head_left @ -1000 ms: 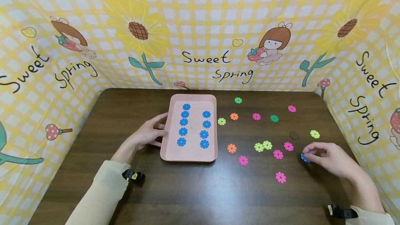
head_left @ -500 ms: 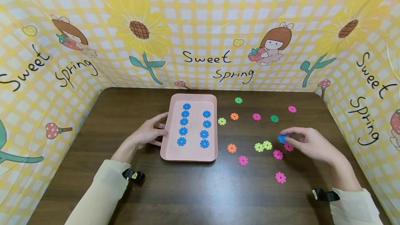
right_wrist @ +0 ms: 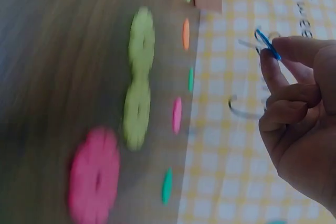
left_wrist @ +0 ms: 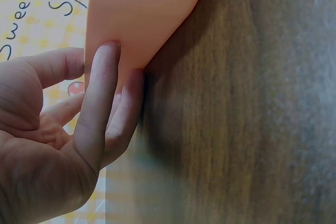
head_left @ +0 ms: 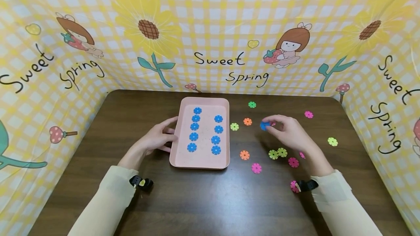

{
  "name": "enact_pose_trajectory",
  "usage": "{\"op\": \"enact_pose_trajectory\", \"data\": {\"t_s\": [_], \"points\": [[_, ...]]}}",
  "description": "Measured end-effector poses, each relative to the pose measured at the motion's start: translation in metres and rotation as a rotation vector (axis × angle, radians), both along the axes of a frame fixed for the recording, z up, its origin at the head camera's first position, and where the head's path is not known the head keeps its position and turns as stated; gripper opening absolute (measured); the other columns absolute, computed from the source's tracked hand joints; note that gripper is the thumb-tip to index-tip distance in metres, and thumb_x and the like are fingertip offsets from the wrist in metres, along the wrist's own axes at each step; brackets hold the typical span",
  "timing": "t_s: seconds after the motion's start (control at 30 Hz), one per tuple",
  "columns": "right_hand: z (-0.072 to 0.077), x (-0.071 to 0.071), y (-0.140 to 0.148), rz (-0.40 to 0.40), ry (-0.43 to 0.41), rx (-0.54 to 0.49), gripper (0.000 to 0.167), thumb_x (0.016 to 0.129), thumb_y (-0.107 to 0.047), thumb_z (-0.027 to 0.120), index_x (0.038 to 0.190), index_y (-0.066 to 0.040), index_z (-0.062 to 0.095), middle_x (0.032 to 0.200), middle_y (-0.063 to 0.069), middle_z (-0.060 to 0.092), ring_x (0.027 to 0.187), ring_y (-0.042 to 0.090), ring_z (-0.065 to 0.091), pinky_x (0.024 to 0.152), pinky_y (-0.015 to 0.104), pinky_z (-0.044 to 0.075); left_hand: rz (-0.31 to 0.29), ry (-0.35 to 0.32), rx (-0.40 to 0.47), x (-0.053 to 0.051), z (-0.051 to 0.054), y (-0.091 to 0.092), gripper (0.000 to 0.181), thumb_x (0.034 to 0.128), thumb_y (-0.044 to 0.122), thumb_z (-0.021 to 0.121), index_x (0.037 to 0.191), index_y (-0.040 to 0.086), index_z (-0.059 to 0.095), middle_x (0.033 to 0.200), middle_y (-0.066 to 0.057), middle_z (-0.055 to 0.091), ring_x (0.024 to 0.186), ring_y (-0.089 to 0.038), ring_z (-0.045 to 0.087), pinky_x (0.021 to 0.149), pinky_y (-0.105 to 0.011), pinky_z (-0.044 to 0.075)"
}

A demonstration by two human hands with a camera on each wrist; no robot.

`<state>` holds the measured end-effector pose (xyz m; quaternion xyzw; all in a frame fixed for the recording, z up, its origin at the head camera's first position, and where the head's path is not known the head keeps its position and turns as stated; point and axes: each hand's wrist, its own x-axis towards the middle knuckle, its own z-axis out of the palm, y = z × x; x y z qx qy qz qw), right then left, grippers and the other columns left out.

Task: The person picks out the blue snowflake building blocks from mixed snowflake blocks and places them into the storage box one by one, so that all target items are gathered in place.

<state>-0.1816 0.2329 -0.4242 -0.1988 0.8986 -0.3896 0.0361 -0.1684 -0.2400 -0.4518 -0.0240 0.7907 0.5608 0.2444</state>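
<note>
A blue notched plastic disc (head_left: 264, 125) is pinched between the thumb and index finger of my right hand (head_left: 288, 132), raised above the table to the right of the tray. In the right wrist view the blue disc (right_wrist: 268, 44) appears edge-on at the fingertips. My left hand (head_left: 156, 138) touches the left side of a shallow pink tray (head_left: 203, 161). The left wrist view shows its fairly straight fingers against the tray's outer wall (left_wrist: 147, 9). Two columns of blue discs (head_left: 195, 126) lie flat inside the tray.
Loose discs lie right of the tray: orange (head_left: 244, 155), pink (head_left: 256, 168), green (head_left: 252, 104) and joined-looking yellow-green ones (head_left: 273, 154). My right hand and forearm cover some. A yellow checked cloth (head_left: 216, 28) walls the brown table (head_left: 197, 199) at back and sides.
My right hand has carried the blue disc up from the table's right side, leftward and away from me, toward the tray. The left hand and tray stay nearly in place.
</note>
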Motion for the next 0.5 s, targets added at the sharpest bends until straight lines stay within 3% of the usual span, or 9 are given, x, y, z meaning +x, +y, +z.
{"op": "enact_pose_trajectory", "data": {"t_s": [0.07, 0.3, 0.47, 0.5], "points": [[-0.002, -0.007, -0.014, -0.007, -0.004, -0.026, 0.022, 0.1, -0.021, 0.073, 0.122, -0.017, 0.075, 0.104, 0.001, 0.071, 0.057, 0.014, 0.046, 0.052, 0.026, 0.04, -0.001, 0.0, -0.001, 0.0, 0.001, 0.001, 0.08, 0.0993, 0.007, 0.065, 0.167, 0.022, 0.024, 0.137, -0.029, 0.052, 0.106, -0.036, 0.069, 0.074, -0.049, 0.064], [-0.008, -0.029, -0.063, -0.023, -0.024, -0.14, 0.018, 0.1, -0.02, 0.072, 0.116, -0.014, 0.076, 0.103, 0.0, 0.075, 0.059, 0.021, 0.049, 0.053, 0.029, 0.043, -0.004, -0.001, 0.008, 0.001, 0.003, 0.001, 0.08, 0.0996, 0.007, 0.065, 0.167, 0.023, 0.024, 0.139, -0.03, 0.051, 0.108, -0.037, 0.068, 0.075, -0.049, 0.064], [-0.014, -0.043, -0.096, -0.054, -0.04, -0.187, 0.015, 0.099, -0.018, 0.073, 0.113, -0.014, 0.077, 0.103, 0.001, 0.073, 0.08, 0.023, 0.061, 0.062, 0.03, 0.049, -0.012, 0.002, 0.008, 0.001, 0.004, 0.0, 0.081, 0.1, 0.007, 0.064, 0.167, 0.023, 0.022, 0.139, -0.031, 0.05, 0.109, -0.038, 0.067, 0.074, -0.049, 0.064], [-0.015, -0.045, -0.101, -0.06, -0.035, -0.194, 0.015, 0.099, -0.018, 0.073, 0.113, -0.014, 0.077, 0.103, 0.001, 0.072, 0.078, 0.024, 0.059, 0.06, 0.031, 0.048, -0.012, 0.002, 0.009, 0.001, 0.004, 0.001, 0.081, 0.1, 0.007, 0.064, 0.167, 0.023, 0.022, 0.139, -0.031, 0.05, 0.109, -0.038, 0.067, 0.074, -0.049, 0.064]]}}
